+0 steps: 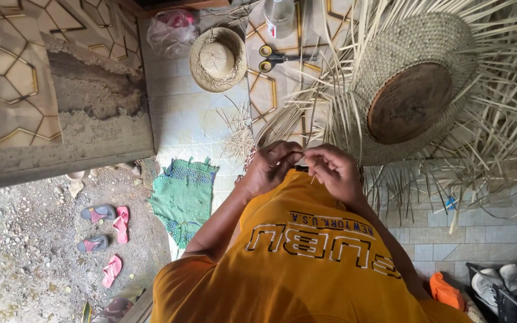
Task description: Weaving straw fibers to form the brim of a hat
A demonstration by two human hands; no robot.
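At the centre of the frame the left hand (270, 164) and the right hand (335, 170) meet, touching each other. Above them, to the upper right, lies the unfinished woven hat (411, 90). A small hat (217, 58) sits at upper centre, with the scissors (274, 58) just to its right. The mat (184, 194) lies left of the hands, and the sandals (104, 230) at lower left.

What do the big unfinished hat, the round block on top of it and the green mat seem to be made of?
The big hat looks woven from dry, pale, matt plant strips, perhaps palm or straw: loose flat ends fan out all around it. The round block seems to be brown wood, dull and worn. The green mat appears to be knotted or woven yarn or cloth, with frayed edges. Both hands pinch a thin strip.
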